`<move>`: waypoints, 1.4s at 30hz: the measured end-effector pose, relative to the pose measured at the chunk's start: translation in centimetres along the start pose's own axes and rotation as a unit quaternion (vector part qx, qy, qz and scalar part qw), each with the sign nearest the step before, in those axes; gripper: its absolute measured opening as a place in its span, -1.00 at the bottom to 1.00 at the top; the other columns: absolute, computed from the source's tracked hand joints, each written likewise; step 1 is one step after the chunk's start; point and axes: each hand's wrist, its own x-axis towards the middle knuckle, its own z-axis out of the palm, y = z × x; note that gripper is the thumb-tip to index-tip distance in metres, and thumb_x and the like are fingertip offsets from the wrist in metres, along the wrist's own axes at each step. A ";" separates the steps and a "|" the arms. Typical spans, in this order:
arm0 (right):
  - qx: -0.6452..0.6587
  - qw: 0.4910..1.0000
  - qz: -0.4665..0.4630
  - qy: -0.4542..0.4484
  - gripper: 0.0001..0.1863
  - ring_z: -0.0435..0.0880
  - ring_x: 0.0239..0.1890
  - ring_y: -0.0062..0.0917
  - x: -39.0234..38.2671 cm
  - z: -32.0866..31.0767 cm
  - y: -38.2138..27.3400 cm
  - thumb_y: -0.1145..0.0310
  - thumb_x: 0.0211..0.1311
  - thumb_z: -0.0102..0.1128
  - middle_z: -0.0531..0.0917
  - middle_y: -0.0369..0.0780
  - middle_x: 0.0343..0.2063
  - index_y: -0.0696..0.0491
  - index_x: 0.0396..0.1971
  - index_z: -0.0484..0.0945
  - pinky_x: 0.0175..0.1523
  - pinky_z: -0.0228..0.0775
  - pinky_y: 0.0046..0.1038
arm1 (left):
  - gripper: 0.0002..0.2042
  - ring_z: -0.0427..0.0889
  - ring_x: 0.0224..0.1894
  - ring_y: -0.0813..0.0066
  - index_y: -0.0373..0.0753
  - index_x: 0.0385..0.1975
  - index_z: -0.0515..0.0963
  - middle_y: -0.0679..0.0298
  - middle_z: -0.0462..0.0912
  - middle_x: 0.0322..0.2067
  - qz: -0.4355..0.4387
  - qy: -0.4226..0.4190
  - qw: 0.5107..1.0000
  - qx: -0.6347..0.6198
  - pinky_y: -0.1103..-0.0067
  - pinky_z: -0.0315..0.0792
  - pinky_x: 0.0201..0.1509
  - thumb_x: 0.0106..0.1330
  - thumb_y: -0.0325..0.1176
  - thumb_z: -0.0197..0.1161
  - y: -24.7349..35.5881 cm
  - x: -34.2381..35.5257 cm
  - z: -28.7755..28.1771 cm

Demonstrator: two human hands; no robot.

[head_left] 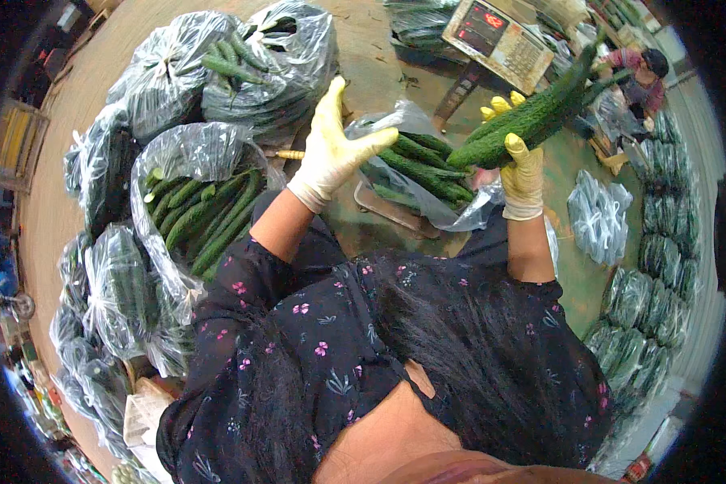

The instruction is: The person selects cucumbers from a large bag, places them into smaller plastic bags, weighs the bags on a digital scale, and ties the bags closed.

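My right hand (523,169), in a pale yellow glove, grips at least two long green cucumbers (512,129), fingers wrapped round their near end. They tilt up toward the far right. My left hand (335,145), gloved the same way, holds nothing; its thumb and fingers are spread apart. Between my hands lies an open clear plastic bag (452,218) with several cucumbers (427,165) in it, resting on a scale platform (395,211). Part of the platform is hidden under the bag.
A scale display (496,36) with red digits stands beyond the bag. At my left is an open bag of cucumbers (210,214), with filled bags (157,77) behind it. Flat plastic bags (598,214) lie right, near rows of packed cucumbers (637,298). Another person (637,81) is far right.
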 end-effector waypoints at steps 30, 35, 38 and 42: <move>-0.717 0.660 0.223 -0.016 -0.32 0.52 0.00 -0.26 -0.5 -12.9 2.5 0.24 -0.09 0.26 0.54 -0.10 -0.05 -0.11 0.14 0.32 0.10 0.33 -0.36 | -0.61 0.30 -0.72 0.69 -0.34 0.11 0.32 0.40 0.40 -0.70 -0.165 -0.183 0.901 -0.357 0.71 0.36 -0.53 0.33 -0.31 -0.09 -3.4 8.5 -0.3; -0.710 0.662 0.242 -0.011 -0.18 0.53 -0.03 -0.25 -1.7 -13.8 4.5 0.25 -0.14 0.31 0.54 -0.07 -0.07 -0.11 0.23 0.19 0.06 0.36 -0.37 | -0.43 0.42 -0.54 0.64 -0.35 0.19 0.19 0.20 0.60 -0.33 -0.182 -0.199 0.927 -0.262 0.75 0.32 -0.42 0.21 -0.28 0.16 -4.3 6.2 2.4; -0.617 0.749 0.240 -0.027 -0.20 0.54 -0.03 -0.32 -1.7 -14.1 5.5 0.24 -0.14 0.32 0.53 -0.07 -0.05 -0.08 0.22 0.23 0.06 0.35 -0.42 | -0.28 0.52 -0.29 0.56 -0.36 0.26 0.03 0.15 0.53 -0.14 -0.193 -0.204 0.923 -0.265 0.65 0.42 -0.33 0.12 -0.40 0.25 -4.8 5.0 2.9; -0.557 0.791 0.253 -0.032 -0.23 0.50 0.03 -0.37 -2.5 -12.0 4.7 0.30 -0.06 0.31 0.51 -0.10 0.00 -0.09 0.23 0.21 0.12 0.31 -0.43 | -0.23 0.53 -0.25 0.60 -0.34 0.27 0.02 0.21 0.55 -0.24 -0.171 -0.184 0.948 -0.194 0.67 0.43 -0.23 0.12 -0.34 0.32 -6.3 3.7 2.7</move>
